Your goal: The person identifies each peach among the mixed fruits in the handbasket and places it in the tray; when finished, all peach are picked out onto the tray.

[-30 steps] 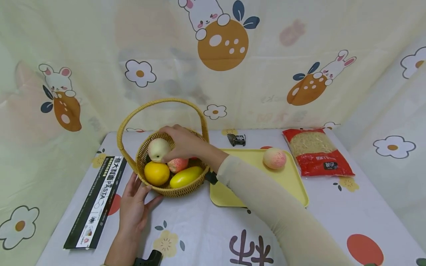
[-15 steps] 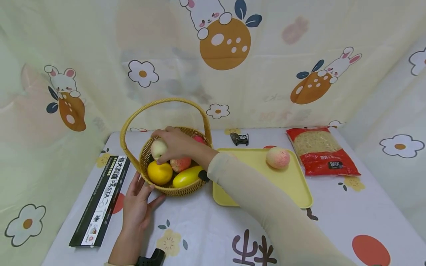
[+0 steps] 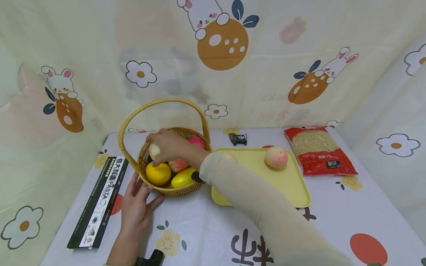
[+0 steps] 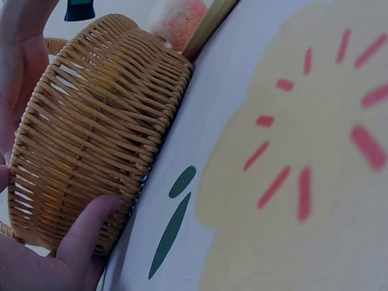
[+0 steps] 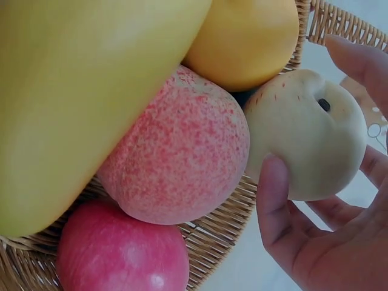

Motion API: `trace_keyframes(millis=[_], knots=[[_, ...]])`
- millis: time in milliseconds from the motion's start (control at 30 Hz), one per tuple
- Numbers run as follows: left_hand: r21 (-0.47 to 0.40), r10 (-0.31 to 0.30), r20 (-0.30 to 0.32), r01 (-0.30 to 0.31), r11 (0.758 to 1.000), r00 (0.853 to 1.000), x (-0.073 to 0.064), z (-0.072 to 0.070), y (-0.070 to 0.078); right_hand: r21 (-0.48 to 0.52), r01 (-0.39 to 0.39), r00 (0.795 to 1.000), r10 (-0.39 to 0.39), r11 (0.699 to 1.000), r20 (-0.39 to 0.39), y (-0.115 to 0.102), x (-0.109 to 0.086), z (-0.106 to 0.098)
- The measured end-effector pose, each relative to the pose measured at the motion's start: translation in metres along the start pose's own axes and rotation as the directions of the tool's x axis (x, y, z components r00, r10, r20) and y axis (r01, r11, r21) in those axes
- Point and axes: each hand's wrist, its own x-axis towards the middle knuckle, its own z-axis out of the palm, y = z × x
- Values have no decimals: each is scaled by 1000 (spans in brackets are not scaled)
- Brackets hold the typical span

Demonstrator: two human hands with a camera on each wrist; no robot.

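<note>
A wicker basket (image 3: 179, 191) with a tall handle holds several fruits. My right hand (image 3: 173, 147) reaches into its left side and grips a pale cream peach (image 5: 309, 133), thumb on one side and fingers round the other. Beside that lie an orange (image 3: 158, 174), a speckled pink peach (image 5: 182, 148), a red apple (image 5: 124, 248) and a yellow mango-like fruit (image 3: 183, 178). My left hand (image 3: 134, 210) holds the basket at its near left side. In the left wrist view its thumb (image 4: 91, 227) lies along the wicker wall and a fingertip touches the rim.
Right of the basket a yellow tray (image 3: 259, 181) bears a pink peach (image 3: 276, 157) and another partly hidden by my sleeve. A red noodle bag (image 3: 321, 151) lies at the right, a small black packet (image 3: 237, 139) behind the tray. At left lies a black pasta box (image 3: 98, 203).
My right hand has shifted left over the pale peach and now covers more of it, uncovering the red apple behind. My left hand and the basket stay in place.
</note>
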Motion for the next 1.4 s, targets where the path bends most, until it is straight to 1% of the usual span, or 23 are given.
trace_keyframes(millis=[200, 367, 533, 733, 967, 1133, 1400], knots=[[-7, 16, -4, -16, 1000, 1000, 0, -2, 0, -3, -18, 999, 18, 1000, 32, -4, 4, 6], [-4, 20, -8, -20, 1000, 1000, 1, -3, -1, 1, -29, 999, 29, 1000, 41, -5, 5, 6], [6, 18, -8, -18, 1000, 1000, 1, -2, -1, 18, -3, 1000, 3, 1000, 25, -5, 4, 6], [14, 18, -2, -18, 1000, 1000, 1, -1, -2, 70, 11, 1000, -11, 997, 4, -1, 1, 6], [20, 16, 3, -16, 1000, 1000, 1, -1, -3, 92, 58, 998, -58, 994, -8, 6, -4, 5], [23, 6, 0, -6, 1000, 1000, 0, -2, -3, 98, 52, 999, -51, 994, -18, 6, -8, 4], [20, -5, -10, 5, 1000, 1000, 0, -1, -3, 129, 50, 998, -46, 990, -34, -1, -21, 1]])
